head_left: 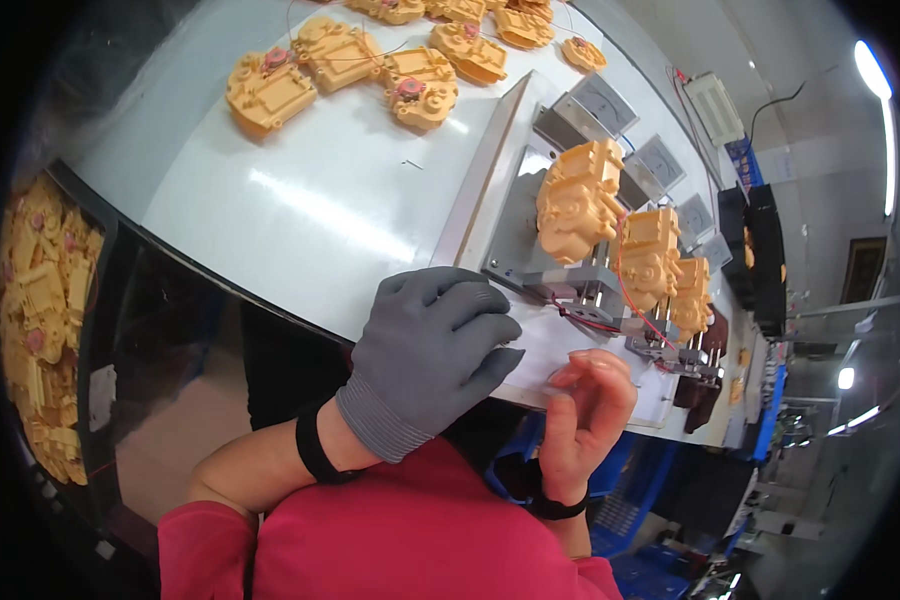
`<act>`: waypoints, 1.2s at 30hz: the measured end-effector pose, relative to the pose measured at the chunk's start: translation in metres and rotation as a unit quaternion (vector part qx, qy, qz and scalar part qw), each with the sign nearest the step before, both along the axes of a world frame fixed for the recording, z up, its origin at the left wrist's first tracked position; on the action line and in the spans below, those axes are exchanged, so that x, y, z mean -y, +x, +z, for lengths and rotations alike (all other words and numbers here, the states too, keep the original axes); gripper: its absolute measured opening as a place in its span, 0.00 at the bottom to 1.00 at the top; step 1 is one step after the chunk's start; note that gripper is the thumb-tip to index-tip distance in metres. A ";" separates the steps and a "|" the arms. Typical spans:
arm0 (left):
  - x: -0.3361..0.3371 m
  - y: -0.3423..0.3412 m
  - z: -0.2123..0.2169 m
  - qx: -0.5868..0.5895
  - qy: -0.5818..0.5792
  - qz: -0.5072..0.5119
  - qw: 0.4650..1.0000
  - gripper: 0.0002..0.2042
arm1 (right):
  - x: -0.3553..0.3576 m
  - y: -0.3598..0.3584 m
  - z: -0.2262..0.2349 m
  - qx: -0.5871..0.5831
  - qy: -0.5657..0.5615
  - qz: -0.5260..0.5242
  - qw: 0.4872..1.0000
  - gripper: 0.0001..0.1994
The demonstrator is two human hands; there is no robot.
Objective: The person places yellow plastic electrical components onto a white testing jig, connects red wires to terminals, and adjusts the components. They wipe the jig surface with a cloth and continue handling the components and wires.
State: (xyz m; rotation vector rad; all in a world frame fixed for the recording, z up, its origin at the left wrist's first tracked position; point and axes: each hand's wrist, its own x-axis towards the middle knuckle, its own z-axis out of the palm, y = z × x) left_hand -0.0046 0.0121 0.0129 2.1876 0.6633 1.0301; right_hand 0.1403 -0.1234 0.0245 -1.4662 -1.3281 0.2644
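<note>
My left hand, in a grey glove, hovers over the near edge of the white table with its fingers bent and apart. Nothing shows between them, though the palm is hidden. To its right, my bare right hand is loosely curled, thumb apart from the fingers, with nothing visible in it. Beyond both hands stands a yellow-orange plastic housing, upright on a grey metal fixture. A second housing and a third housing stand on similar fixtures farther right. A thin red wire hangs by the second housing.
Several loose housings with red parts and thin wires lie on the white table at the back. Box-shaped analog meters line up behind the fixtures. At far left, a black-rimmed bin holds many housings. Blue crates sit below right.
</note>
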 end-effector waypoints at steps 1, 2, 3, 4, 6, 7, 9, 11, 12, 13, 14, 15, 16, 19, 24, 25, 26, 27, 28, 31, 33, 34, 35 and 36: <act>0.000 0.000 -0.002 0.010 0.003 0.006 1.000 0.08 | -0.001 -0.001 0.001 -0.009 0.001 -0.009 1.000 0.23; -0.001 -0.001 -0.003 0.014 0.000 0.008 1.000 0.08 | -0.003 -0.002 0.002 -0.019 0.002 -0.018 1.000 0.23; -0.001 -0.002 -0.002 0.019 -0.002 0.010 1.000 0.08 | -0.005 -0.003 0.004 -0.021 -0.002 -0.024 0.999 0.23; -0.001 -0.002 -0.003 0.020 -0.005 0.008 1.000 0.08 | -0.005 -0.005 0.004 -0.026 -0.006 -0.034 0.999 0.23; -0.001 -0.002 -0.006 0.038 -0.011 0.006 0.999 0.08 | -0.007 -0.005 0.007 -0.028 -0.012 -0.044 0.999 0.24; -0.002 -0.002 -0.008 0.044 -0.011 0.003 0.999 0.09 | -0.009 -0.006 0.007 -0.029 -0.011 -0.046 0.998 0.25; -0.003 -0.002 -0.010 0.054 -0.016 0.000 0.998 0.09 | -0.012 -0.007 0.009 -0.032 -0.014 -0.057 0.998 0.26; -0.004 -0.002 -0.012 0.057 -0.015 -0.003 0.998 0.09 | -0.018 -0.009 0.011 -0.039 -0.016 -0.076 0.996 0.28; -0.004 -0.002 -0.012 0.057 -0.015 -0.003 0.998 0.09 | -0.019 -0.008 0.010 -0.042 -0.017 -0.076 0.996 0.28; -0.004 -0.002 -0.013 0.056 -0.013 -0.003 0.998 0.09 | -0.020 -0.007 0.009 -0.046 -0.016 -0.077 0.996 0.28; -0.004 -0.002 -0.013 0.056 -0.013 -0.003 0.998 0.09 | -0.021 -0.006 0.009 -0.050 -0.015 -0.078 0.996 0.29; -0.004 -0.002 -0.013 0.055 -0.012 -0.003 0.998 0.10 | -0.022 -0.006 0.009 -0.053 -0.014 -0.075 0.996 0.29; -0.004 -0.003 -0.013 0.055 -0.012 -0.003 0.998 0.10 | -0.023 -0.006 0.009 -0.056 -0.014 -0.073 0.996 0.29; -0.004 -0.002 -0.012 0.053 -0.009 -0.001 0.999 0.09 | -0.026 -0.007 0.008 -0.064 -0.010 -0.069 0.996 0.29; -0.004 -0.001 -0.012 0.052 -0.006 0.000 0.999 0.08 | -0.028 -0.006 0.007 -0.075 -0.009 -0.067 0.995 0.30; -0.005 -0.001 -0.011 0.050 -0.004 0.000 0.999 0.08 | -0.028 -0.006 0.007 -0.077 -0.010 -0.067 0.995 0.30; -0.005 -0.001 -0.011 0.049 -0.003 0.000 0.999 0.08 | -0.029 -0.006 0.007 -0.079 -0.010 -0.066 0.995 0.30; -0.004 -0.001 -0.010 0.047 -0.002 0.000 0.999 0.08 | -0.029 -0.006 0.006 -0.081 -0.008 -0.064 0.995 0.30; -0.004 -0.001 -0.010 0.046 -0.002 0.000 0.999 0.08 | -0.029 -0.006 0.006 -0.084 -0.005 -0.062 0.995 0.30; -0.004 -0.002 -0.010 0.042 0.001 0.000 0.999 0.07 | -0.028 -0.005 0.005 -0.085 -0.001 -0.057 0.995 0.30; -0.003 -0.004 -0.010 0.037 -0.001 0.000 0.999 0.07 | -0.028 -0.006 0.005 -0.088 -0.001 -0.058 0.994 0.30; -0.003 -0.004 -0.009 0.034 -0.002 0.000 0.999 0.07 | -0.029 -0.006 0.005 -0.090 0.000 -0.059 0.994 0.31; -0.003 -0.004 -0.009 0.033 -0.003 -0.001 0.999 0.07 | -0.029 -0.007 0.005 -0.093 0.001 -0.061 0.994 0.31; -0.003 -0.004 -0.008 0.031 -0.004 -0.004 1.000 0.08 | -0.028 -0.007 0.005 -0.097 0.003 -0.059 0.994 0.30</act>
